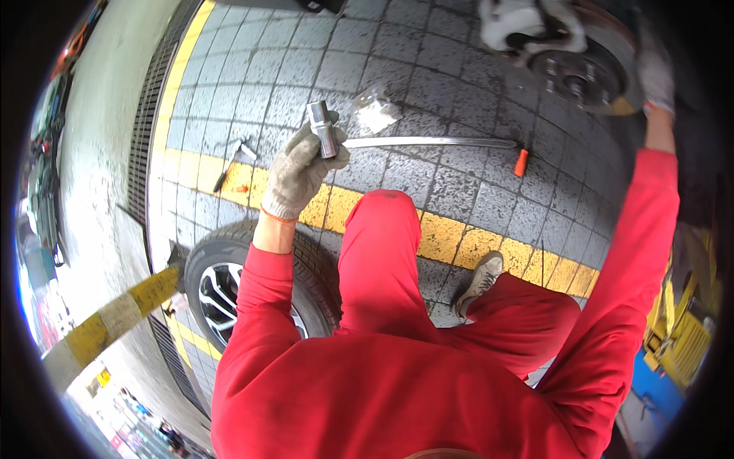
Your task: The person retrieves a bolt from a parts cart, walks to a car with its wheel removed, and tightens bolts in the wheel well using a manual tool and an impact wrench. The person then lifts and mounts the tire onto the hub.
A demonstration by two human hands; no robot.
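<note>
My left hand point(294, 172), in a dirty grey work glove, is closed around a stepped metal socket point(322, 128), which stands up out of the fingers. A long shiny metal bar point(428, 142) runs from beside this hand to the right; whether it joins the socket or lies behind it, I cannot tell. At the upper right my gloved right hand point(656, 73) reaches out along the outer edge of the brake disc point(604, 65), fingers stretched and dim. Wheel studs stand out of the hub point(575, 79). Left of it sits a pale brake caliper point(527, 27).
A wheel with tyre point(317, 268) lies by my left elbow. A hammer-shaped tool point(229, 164), an orange handle point(521, 163) and a clear plastic bag point(376, 113) rest on the tiles. A yellow-white barrier point(115, 321) stands left; yellow equipment point(680, 336) is at right.
</note>
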